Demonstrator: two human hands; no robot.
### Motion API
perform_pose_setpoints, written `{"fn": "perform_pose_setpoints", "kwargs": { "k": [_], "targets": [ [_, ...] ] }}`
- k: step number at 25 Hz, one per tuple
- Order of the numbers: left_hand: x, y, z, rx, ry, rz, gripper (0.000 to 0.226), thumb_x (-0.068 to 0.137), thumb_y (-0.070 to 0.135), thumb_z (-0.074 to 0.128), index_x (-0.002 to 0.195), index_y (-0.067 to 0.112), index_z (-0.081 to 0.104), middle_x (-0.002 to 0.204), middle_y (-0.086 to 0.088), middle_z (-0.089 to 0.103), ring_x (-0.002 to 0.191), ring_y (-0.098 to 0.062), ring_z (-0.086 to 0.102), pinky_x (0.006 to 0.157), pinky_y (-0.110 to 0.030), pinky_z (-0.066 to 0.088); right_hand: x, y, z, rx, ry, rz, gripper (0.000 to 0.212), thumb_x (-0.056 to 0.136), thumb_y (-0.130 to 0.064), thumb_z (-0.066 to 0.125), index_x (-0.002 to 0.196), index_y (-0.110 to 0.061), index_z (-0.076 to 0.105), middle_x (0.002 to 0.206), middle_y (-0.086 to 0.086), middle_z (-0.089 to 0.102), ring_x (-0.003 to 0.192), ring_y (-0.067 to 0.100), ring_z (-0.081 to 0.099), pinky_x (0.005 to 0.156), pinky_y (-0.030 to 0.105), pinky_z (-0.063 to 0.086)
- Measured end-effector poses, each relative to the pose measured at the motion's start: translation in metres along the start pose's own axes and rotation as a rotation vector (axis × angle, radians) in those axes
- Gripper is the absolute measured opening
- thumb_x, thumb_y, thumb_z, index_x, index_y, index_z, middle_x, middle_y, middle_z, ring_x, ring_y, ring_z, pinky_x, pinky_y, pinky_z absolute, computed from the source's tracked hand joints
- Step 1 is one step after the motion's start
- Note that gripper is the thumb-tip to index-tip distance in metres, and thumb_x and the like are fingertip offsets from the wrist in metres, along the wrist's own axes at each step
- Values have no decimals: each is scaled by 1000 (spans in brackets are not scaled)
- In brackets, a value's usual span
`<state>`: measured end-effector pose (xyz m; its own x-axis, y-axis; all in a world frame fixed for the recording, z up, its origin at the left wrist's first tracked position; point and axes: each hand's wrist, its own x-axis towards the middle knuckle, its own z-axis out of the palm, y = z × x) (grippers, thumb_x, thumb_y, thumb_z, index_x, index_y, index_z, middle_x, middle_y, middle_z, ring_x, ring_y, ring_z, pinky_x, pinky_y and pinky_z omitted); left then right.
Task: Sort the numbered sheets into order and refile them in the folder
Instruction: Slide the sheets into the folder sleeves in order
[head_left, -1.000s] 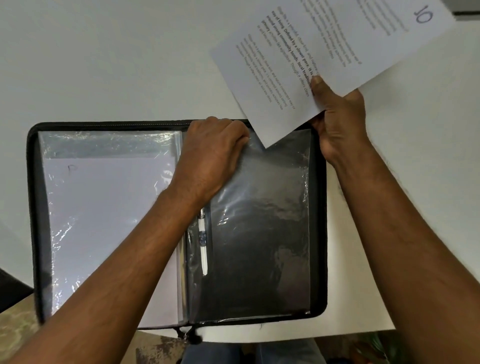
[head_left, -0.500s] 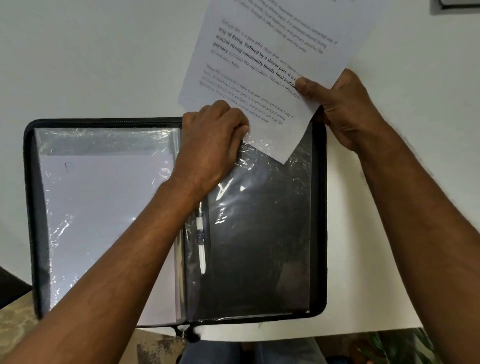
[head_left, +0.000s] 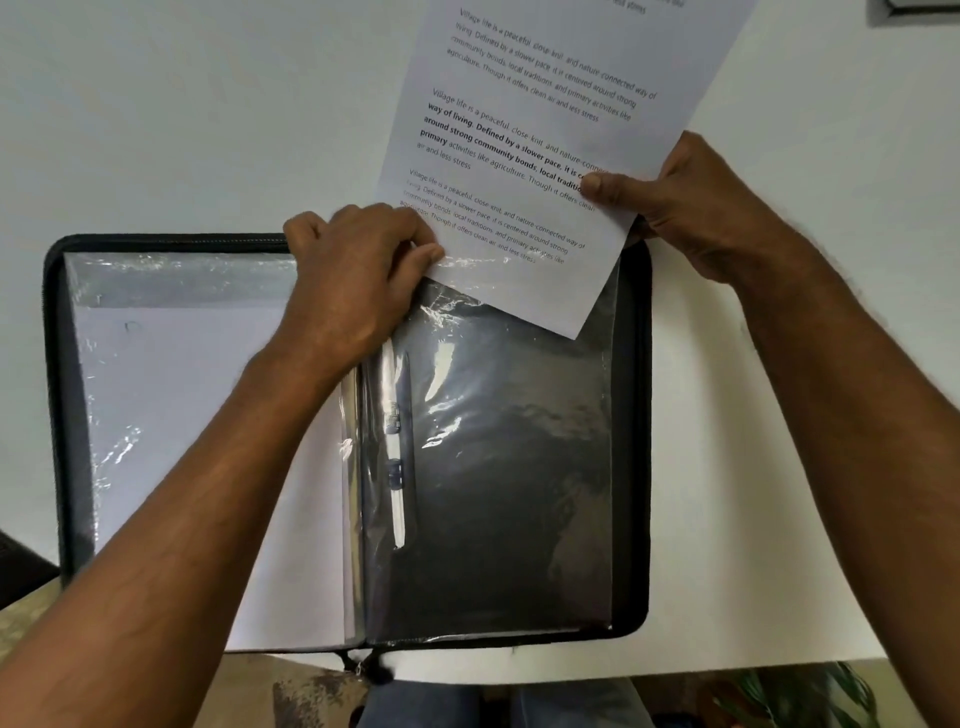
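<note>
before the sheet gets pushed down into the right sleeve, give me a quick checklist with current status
1. Folder lies open and flat on the table: ok.
2. Left hand grips the top edge of the right plastic sleeve at its mouth: ok.
3. Right hand pinches the printed sheet, thumb on top: ok.
4. Sheet's lower corner is inside the sleeve: cannot tell.
5. Sheet squared to the sleeve: not ok, it is tilted.
6. Sheet's number checked: cannot tell, out of frame.
</note>
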<state>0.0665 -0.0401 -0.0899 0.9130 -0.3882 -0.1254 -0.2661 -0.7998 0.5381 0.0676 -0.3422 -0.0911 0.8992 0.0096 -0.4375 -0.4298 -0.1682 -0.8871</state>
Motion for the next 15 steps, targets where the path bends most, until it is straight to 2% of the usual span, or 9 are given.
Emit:
{"fn": "perform_pose_setpoints", "kwargs": {
  "k": [5,7,11,13,15],
  "targets": [
    [0,-8,-9,173,18,-45,32,106,48,48,81,30,58,87,6,57,102,-23,53,100,-53,24,3,3,-2,-14,-29,-6,40,93,-21,75,131,-13,64,112,-2,77,95,20,77,68,29,61],
    [1,-10,-10,226,19,-88,36,106,51,45,79,29,56,91,3,53,106,-28,52,102,-56,25,4,2,-5,-19,-44,-6,41,93,-21,75,132,-13,64,111,-2,78,95,19,77,68,29,61],
    [4,-17,-13,267,53,-218,43,107,52,42,87,22,65,100,0,47,112,-32,50,101,-53,26,6,0,-9,-28,-94,0,43,94,-19,74,134,-12,63,104,-10,79,94,14,77,67,25,60],
    [9,-15,-14,188,107,-269,36,107,49,44,91,24,64,101,2,53,109,-29,54,96,-48,26,7,0,-12,-54,-111,-5,43,93,-19,75,135,-11,63,104,-12,79,94,14,77,66,26,61],
    [17,-18,-13,8,131,-331,22,104,46,49,96,31,62,100,11,61,101,-20,58,96,-42,26,9,-1,-14,-73,-124,-10,42,92,-19,75,133,-13,64,108,-10,78,96,17,77,68,28,63]
  ]
}}
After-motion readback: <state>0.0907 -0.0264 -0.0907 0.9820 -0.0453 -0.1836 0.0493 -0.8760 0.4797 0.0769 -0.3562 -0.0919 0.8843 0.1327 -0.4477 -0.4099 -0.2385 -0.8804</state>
